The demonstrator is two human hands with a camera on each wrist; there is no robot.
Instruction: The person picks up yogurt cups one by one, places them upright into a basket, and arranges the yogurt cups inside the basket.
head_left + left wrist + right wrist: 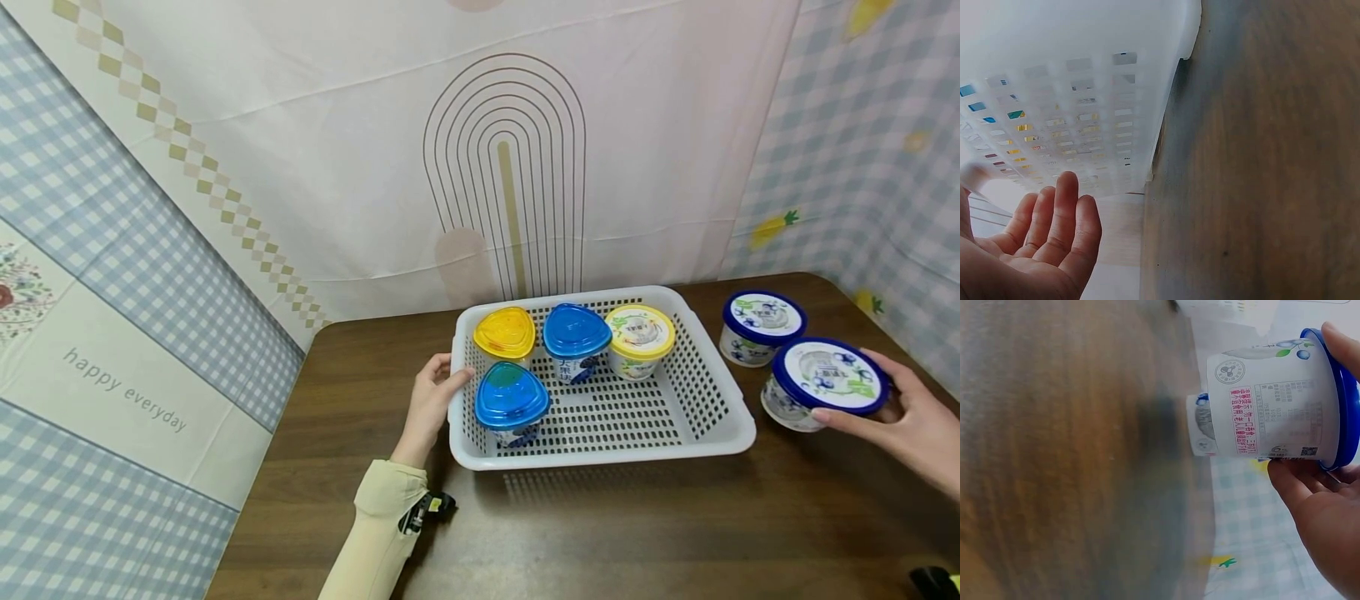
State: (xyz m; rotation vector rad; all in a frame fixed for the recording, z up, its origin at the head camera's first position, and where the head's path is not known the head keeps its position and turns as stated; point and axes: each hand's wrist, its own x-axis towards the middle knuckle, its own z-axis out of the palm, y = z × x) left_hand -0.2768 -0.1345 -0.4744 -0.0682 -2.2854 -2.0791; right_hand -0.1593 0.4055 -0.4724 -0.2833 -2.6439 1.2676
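Observation:
A white plastic basket with perforated walls sits on the table. At its left end my left hand holds the rim, thumb over the edge; in the left wrist view its fingers lie along the outer wall. To the right of the basket, my right hand grips a white tub with a round dark-blue lid and blueberry print. Printed text shows on that tub's side in the right wrist view. A second blue-lidded tub stands just behind it.
Inside the basket are a yellow-lidded cup, two cups with blue rounded-triangle lids, one at the back and one in front, and a round yellow-lidded tub. The brown wooden table backs onto a hanging patterned cloth.

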